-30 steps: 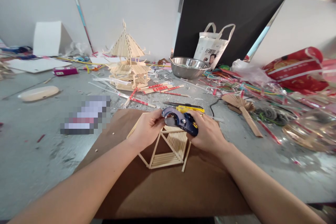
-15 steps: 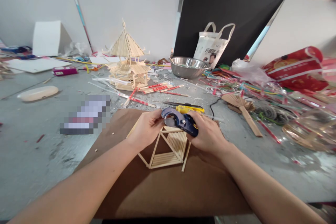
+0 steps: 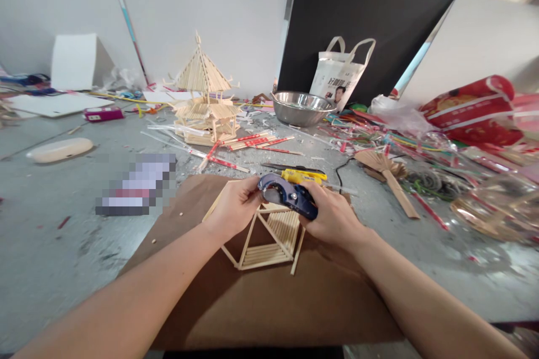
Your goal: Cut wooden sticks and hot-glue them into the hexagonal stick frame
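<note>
Grey table (image 3: 50,258) w/ brown card sheet (image 3: 269,303), steel bowl (image 3: 302,107), stick pagoda (image 3: 205,101), tote bag (image 3: 341,76).

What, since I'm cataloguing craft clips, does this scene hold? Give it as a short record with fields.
left hand: curled on the far-left corner of the stick frame, fingertips at the cutter's head
right hand: grips the blue cutter over the frame's far edge
frame: lies flat on the brown board
just behind hands: yellow knife
further back: stick pagoda, steel bowl
surface: grey table, strewn with sticks and wrappers
</note>
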`<control>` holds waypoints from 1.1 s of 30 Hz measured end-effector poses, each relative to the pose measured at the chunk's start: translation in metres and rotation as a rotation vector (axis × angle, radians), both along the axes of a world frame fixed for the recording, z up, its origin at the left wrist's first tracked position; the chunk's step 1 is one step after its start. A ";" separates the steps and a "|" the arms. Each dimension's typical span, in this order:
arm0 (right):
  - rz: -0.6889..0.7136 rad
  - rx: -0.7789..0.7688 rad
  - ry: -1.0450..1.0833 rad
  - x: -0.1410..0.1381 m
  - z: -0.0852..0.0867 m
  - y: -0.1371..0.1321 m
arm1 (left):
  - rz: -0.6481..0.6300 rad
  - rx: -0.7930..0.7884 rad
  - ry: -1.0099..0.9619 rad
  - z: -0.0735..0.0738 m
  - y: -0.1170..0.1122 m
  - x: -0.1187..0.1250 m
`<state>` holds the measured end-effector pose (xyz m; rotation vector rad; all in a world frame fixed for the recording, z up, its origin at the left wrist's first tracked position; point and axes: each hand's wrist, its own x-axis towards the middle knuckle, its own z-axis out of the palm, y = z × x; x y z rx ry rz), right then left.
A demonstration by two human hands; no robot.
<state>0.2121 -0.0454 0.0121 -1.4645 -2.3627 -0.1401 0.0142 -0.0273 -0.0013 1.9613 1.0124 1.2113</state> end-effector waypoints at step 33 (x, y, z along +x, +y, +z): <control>-0.592 0.202 -0.045 0.063 0.006 0.042 | -0.131 -0.362 -0.084 0.006 0.002 0.001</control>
